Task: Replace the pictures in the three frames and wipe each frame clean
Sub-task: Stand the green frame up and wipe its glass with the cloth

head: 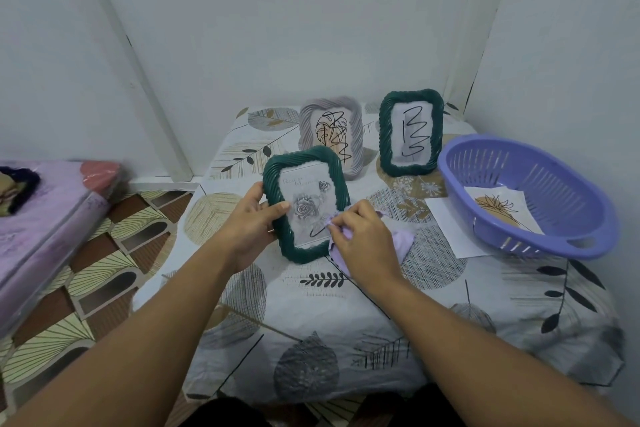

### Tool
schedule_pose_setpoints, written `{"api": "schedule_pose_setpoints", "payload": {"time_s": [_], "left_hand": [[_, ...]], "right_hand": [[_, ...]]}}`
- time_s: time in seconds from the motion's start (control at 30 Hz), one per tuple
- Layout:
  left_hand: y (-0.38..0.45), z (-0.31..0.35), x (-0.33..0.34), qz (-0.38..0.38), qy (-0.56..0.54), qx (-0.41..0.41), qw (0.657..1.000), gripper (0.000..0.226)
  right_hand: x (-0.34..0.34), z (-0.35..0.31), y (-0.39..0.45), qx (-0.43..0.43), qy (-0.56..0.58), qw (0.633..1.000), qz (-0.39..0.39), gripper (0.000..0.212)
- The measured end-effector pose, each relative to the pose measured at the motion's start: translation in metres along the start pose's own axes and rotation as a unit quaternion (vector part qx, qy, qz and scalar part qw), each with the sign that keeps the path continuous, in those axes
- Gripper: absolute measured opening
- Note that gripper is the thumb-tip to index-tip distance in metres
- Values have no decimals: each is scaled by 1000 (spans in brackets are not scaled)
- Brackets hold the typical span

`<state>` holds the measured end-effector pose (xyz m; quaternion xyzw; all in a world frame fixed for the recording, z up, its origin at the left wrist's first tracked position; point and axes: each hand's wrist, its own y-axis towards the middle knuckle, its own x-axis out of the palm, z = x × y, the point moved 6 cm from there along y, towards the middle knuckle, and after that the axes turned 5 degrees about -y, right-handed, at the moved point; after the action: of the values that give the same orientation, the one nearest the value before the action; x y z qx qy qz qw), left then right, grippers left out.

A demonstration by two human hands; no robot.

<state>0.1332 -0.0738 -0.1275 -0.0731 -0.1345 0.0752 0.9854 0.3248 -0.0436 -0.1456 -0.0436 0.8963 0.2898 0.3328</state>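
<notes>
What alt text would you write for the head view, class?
A left hand holds a green picture frame upright while the right hand wipes its glass with a lilac cloth. Behind stand a grey frame and another green frame, scribbled on.

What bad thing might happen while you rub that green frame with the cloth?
The left hand grips only one side of the near green frame, so pressing the purple cloth with the right hand might twist it loose. An elbow swing might also topple the grey frame standing just behind.
</notes>
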Motion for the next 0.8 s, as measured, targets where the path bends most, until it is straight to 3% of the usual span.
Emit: {"api": "schedule_pose_setpoints", "payload": {"time_s": [0.17, 0.33, 0.47, 0.63, 0.8], "left_hand": [[0, 1, 1, 5, -2, -1, 1000, 38], [0, 1, 1, 6, 1, 4, 1000, 37], [0, 1, 1, 7, -4, 4, 1000, 37], [0, 1, 1, 4, -2, 5, 1000, 36], [0, 0, 1, 3, -2, 4, 1000, 38]], "right_hand": [[-9, 7, 6, 15, 13, 1000, 22, 9], [3, -4, 0, -24, -13, 999, -16, 11], [-6, 6, 8, 25, 18, 999, 15, 12], [1, -3, 2, -5, 7, 1000, -16, 13], [-2, 1, 0, 27, 18, 999, 18, 13]]}}
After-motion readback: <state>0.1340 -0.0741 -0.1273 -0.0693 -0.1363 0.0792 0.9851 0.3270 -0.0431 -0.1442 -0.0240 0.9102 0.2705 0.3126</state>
